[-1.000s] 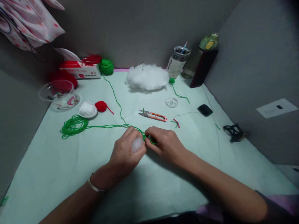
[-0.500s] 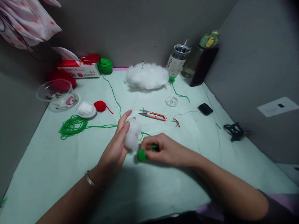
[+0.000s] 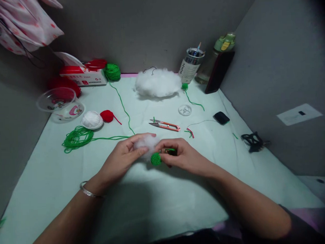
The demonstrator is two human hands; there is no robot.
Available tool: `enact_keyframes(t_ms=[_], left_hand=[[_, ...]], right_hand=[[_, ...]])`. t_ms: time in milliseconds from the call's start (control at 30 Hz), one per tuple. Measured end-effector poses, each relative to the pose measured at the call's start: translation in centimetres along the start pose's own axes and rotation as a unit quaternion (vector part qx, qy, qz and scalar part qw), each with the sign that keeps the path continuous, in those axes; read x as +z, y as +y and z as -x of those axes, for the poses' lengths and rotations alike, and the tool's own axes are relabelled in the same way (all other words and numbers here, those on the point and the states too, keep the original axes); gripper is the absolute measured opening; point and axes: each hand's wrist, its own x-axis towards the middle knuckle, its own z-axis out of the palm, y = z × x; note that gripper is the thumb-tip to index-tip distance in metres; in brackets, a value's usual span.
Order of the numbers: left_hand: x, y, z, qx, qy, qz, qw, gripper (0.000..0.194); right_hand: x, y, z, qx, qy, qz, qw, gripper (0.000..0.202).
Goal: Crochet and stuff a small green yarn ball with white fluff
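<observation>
My left hand (image 3: 126, 150) is closed around a tuft of white stuffing (image 3: 146, 143), thumb in front and fingers behind. Close on its right, my right hand (image 3: 179, 155) pinches a small round green crocheted piece (image 3: 155, 159), which hangs below the fingertips against the stuffing. A bit of green yarn shows inside the curled right fingers; whatever else they hold is hidden. Just beyond the hands lie orange-handled thread snips (image 3: 166, 126). Green yarn (image 3: 109, 138) runs from a loose coil (image 3: 77, 138) toward my left hand.
A large heap of stuffing (image 3: 158, 83) lies at the back, beside a pen tin (image 3: 189, 67) and a bottle (image 3: 208, 67). White yarn (image 3: 92, 120), red yarn (image 3: 107, 116) and a plastic bowl (image 3: 68, 111) are at left. A black case (image 3: 221, 118) and a black clip (image 3: 254, 142) sit at right.
My left fingers have closed over the stuffing, which was resting against the open palm. My right hand has moved slightly up and right with the green piece, now touching the stuffing.
</observation>
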Motion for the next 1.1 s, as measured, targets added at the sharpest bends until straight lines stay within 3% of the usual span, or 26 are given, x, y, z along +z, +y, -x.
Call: enact_keyframes(t_ms=[100, 167, 233, 300, 500, 700, 867, 1100], left_hand=[[0.0, -0.3, -0.1, 0.006, 0.081, 0.085, 0.993, 0.027], [0.4, -0.3, 0.1, 0.01, 0.06, 0.123, 0.991, 0.02], [1.2, -0.2, 0.4, -0.006, 0.001, 0.116, 0.993, 0.021], [2.1, -0.1, 0.5, -0.013, -0.015, 0.083, 0.996, 0.024], [3.7, -0.7, 0.2, 0.011, 0.104, 0.065, 0.992, 0.03], [3.7, -1.4, 0.2, 0.056, 0.117, 0.017, 0.991, 0.028], [3.6, -1.8, 0.4, 0.1, 0.126, -0.055, 0.985, 0.02], [3.1, -0.4, 0.5, 0.052, 0.105, -0.106, 0.987, 0.019]], right_hand=[[-0.1, 0.7, -0.4, -0.036, 0.129, 0.089, 0.987, 0.013], [0.0, 1.4, -0.7, -0.084, 0.215, 0.198, 0.953, 0.02], [0.2, 2.0, -0.8, -0.135, 0.245, 0.277, 0.919, 0.022], [0.4, 2.5, -0.6, -0.189, 0.234, 0.31, 0.902, 0.019], [0.8, 2.7, -0.1, -0.248, 0.207, 0.33, 0.887, 0.018], [0.6, 2.2, 0.0, -0.249, 0.165, 0.355, 0.886, 0.026], [0.3, 2.2, 0.1, -0.257, 0.14, 0.352, 0.889, 0.02], [0.3, 2.0, 0.0, -0.255, 0.128, 0.332, 0.899, 0.016]])
